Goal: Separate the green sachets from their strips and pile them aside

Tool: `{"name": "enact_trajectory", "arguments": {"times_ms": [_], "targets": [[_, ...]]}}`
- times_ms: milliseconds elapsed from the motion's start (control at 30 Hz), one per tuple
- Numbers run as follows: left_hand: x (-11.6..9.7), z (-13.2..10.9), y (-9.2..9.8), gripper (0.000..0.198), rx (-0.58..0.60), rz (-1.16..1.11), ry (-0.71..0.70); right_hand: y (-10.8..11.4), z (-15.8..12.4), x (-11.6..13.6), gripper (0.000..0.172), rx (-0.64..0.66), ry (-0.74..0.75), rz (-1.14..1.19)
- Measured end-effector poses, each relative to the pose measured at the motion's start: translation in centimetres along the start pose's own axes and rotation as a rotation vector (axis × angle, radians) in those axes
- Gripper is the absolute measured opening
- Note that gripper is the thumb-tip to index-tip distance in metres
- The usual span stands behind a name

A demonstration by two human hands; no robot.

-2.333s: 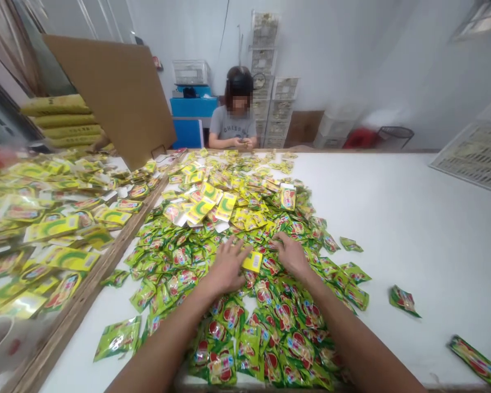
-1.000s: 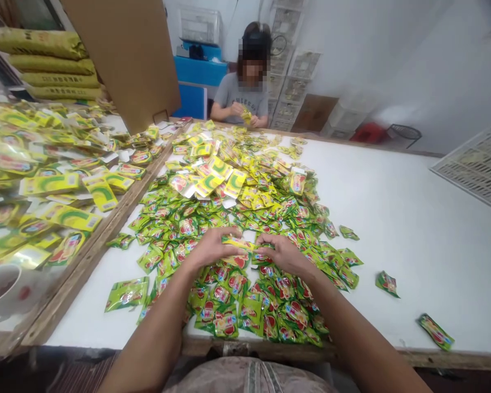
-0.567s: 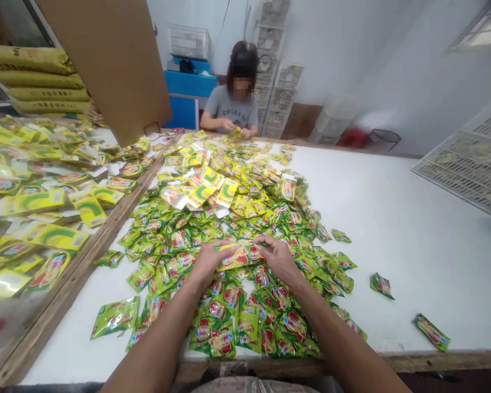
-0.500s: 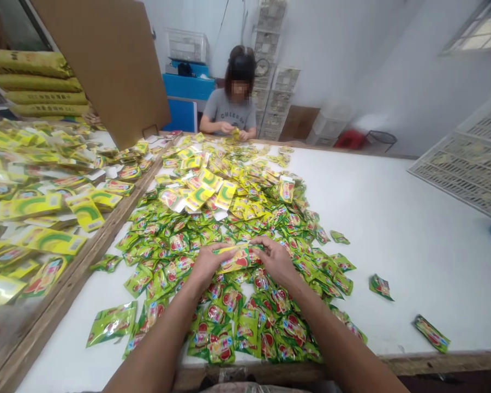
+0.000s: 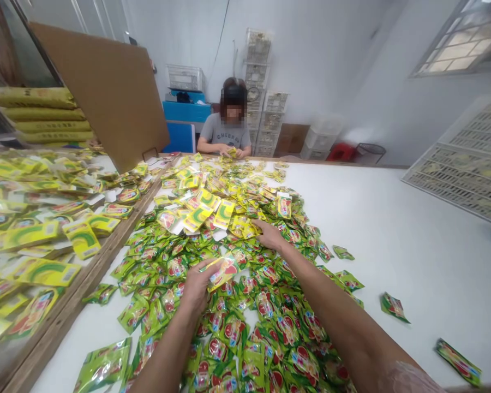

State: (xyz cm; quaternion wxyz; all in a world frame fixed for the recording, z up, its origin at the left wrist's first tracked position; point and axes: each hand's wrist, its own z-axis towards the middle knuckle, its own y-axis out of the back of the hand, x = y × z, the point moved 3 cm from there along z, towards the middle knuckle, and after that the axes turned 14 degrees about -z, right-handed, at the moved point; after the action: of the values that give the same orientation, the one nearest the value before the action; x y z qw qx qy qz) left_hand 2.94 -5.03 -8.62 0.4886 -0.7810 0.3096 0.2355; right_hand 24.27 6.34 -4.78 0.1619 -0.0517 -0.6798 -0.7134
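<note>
While the left hand [image 5: 196, 286] grips a yellow pouch [image 5: 222, 271] between thumb and fingers, holding it just above the heap of green sachets [image 5: 265, 322], the right hand [image 5: 270, 236] reaches farther out, fingers spread and laid flat on the sachets, with nothing clearly held in it. The pouch points up and to the right from the left hand, its red print showing, and it sits between the two hands, nearer the left. Just beyond the right hand's fingertips lies a cluster of yellow cards [image 5: 207, 210], mixed in with the heap. The heap spreads under both forearms and out to either side on the white table [image 5: 413, 256]. To the right of the right arm, well apart from the heap, two stray sachets [image 5: 394, 307] lie on bare tabletop. Left of the left hand, past a wooden edge [image 5: 85, 297], more yellow and green packs [image 5: 36, 229] show behind a clear pane. Far beyond both hands, at the table's other end, another person [image 5: 227, 134] sits with both hands on a small pack, a brown board [image 5: 106, 90] leaning to the left of that person.
</note>
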Motion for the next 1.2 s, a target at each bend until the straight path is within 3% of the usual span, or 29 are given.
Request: {"name": "enact_trajectory", "arguments": {"times_ms": [133,200,267,333,433,533,767,967,1200], "targets": [[-0.2,-0.1,-0.1,0.046,-0.013,-0.027,-0.017,-1.2,-1.5,0.1,0.027,-0.024,0.031,-0.024],[-0.2,-0.1,-0.1,0.045,-0.015,-0.022,-0.051,-1.1,-3.3,0.5,0.023,-0.108,0.053,-0.021],[-0.3,0.0,-0.1,0.042,-0.004,0.007,-0.108,-0.5,-5.1,0.8,0.027,-0.231,0.021,0.085],[-0.2,0.0,-0.1,0.039,0.011,0.051,-0.149,0.0,-6.7,1.1,0.028,-0.306,-0.082,0.346],[0.0,0.0,-0.1,0.040,0.023,0.091,-0.159,-0.1,-8.2,2.3,0.043,-0.251,-0.210,0.777],[0.2,-0.1,0.0,0.044,0.025,0.084,-0.131,-0.7,-9.1,4.0,0.051,-0.165,-0.226,0.921],[-0.1,-0.4,0.1,0.044,0.051,0.107,-0.149,-1.5,-9.6,4.2,0.038,0.054,-0.186,0.992],[-0.4,-0.9,-0.4,0.035,0.127,0.165,-0.147,-0.9,-10.0,4.0,0.037,0.294,-0.096,0.903],[-0.4,-1.3,-0.9,0.039,0.159,0.185,-0.138,0.6,-10.2,4.0,0.035,0.057,-0.035,0.549]]}}
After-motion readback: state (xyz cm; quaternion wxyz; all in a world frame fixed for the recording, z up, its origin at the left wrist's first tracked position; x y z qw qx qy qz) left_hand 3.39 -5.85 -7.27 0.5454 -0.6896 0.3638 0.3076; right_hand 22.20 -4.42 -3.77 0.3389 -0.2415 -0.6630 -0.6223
